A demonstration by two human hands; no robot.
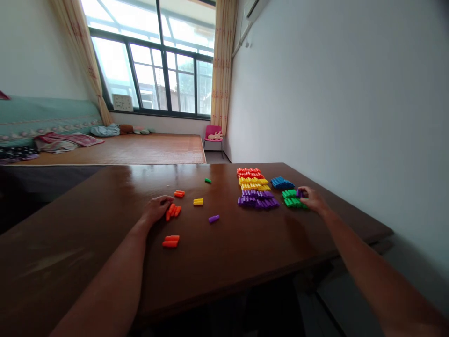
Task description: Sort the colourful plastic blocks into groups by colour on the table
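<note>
My right hand [311, 199] pinches a small purple plastic piece [299, 193], shaped like a short pen cap, above the right end of the green pieces [293, 198]. My left hand [157, 208] rests on the table at the left, fingers slightly bent and apart, beside a small cluster of orange pieces [173, 211]; whether its fingertips touch them is hard to make out. Close by lie another orange pair [179, 194], a nearer orange pair [171, 241], two yellow pieces [198, 201], one purple piece [213, 218] and one green piece [208, 180].
On the brown table [224, 262], rows of red [249, 173], yellow [254, 183] and purple pieces [257, 199] lie right of centre, with blue pieces [282, 182] beside them. A white wall [343, 103] runs along the right. Behind stand a bed [157, 147] and a pink chair [213, 133].
</note>
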